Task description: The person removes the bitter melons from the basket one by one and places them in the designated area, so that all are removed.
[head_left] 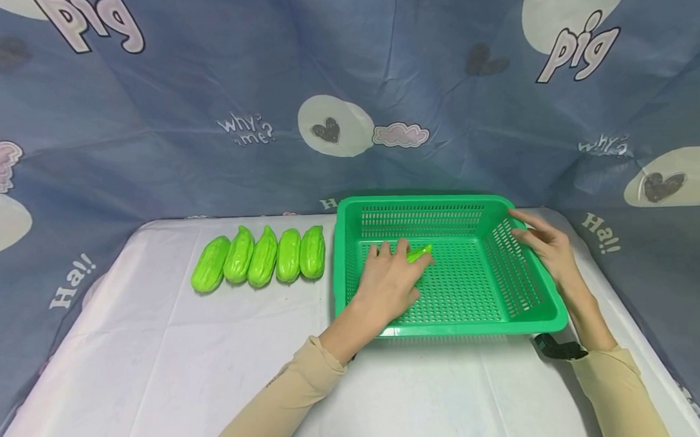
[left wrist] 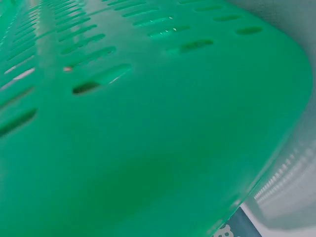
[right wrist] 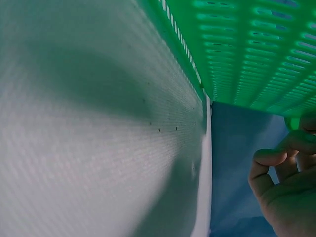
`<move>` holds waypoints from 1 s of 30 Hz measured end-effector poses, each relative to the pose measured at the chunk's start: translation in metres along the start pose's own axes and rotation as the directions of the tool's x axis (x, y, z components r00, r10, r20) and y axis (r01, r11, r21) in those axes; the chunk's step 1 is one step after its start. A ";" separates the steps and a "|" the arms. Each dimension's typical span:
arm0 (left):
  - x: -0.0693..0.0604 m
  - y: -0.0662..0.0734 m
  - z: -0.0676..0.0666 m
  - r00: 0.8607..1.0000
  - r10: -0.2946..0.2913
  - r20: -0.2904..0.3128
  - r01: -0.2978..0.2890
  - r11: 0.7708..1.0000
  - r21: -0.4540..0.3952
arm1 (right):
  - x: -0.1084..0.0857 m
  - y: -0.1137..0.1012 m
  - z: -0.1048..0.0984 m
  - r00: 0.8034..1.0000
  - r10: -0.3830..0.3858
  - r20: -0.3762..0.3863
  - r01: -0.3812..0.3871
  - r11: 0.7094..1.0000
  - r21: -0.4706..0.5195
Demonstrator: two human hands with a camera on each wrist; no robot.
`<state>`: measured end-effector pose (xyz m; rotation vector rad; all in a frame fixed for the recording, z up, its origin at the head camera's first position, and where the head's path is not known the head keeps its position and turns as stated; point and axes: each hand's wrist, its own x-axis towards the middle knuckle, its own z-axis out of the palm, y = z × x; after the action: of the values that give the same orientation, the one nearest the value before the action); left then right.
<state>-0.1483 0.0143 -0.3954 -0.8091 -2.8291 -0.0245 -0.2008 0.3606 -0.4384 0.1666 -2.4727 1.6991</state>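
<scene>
A green plastic basket (head_left: pixel 446 329) with slotted walls sits on the table. Inside it, my left hand (head_left: pixel 389 278) grips a bright green bitter melon (head_left: pixel 419 253), mostly hidden beneath the fingers. My right hand (head_left: pixel 550 250) holds the basket's right rim, and the right wrist view shows its fingers (right wrist: pixel 269 158) curled by that edge. To the left of the basket lies a row of several bitter melons (head_left: pixel 264 257), side by side and roughly upright in the head view. Basket wall (left wrist: pixel 148 138) fills most of the left wrist view; the left hand is not seen there.
A white cloth covers the table (head_left: pixel 228 370). Behind it and at both sides hangs a blue printed curtain (head_left: pixel 255 164). The basket stands near the table's back edge, right of the middle.
</scene>
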 end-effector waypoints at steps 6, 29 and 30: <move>-0.007 -0.003 -0.006 0.996 -0.013 -0.094 0.006 0.997 -0.071 | -0.001 -0.001 0.000 1.000 -0.003 0.004 0.003 1.000 -0.009; -0.037 -0.044 -0.071 0.936 -0.180 -0.301 0.076 0.941 -0.329 | 0.001 0.000 0.001 1.000 0.008 -0.011 -0.008 1.000 -0.009; -0.039 -0.048 -0.072 0.933 -0.191 -0.305 0.082 0.938 -0.336 | 0.001 0.000 0.001 1.000 0.005 -0.011 -0.005 1.000 -0.022</move>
<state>-0.1276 -0.0515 -0.3304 -0.5901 -2.5782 -0.5976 -0.2016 0.3597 -0.4389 0.1482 -2.4847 1.6701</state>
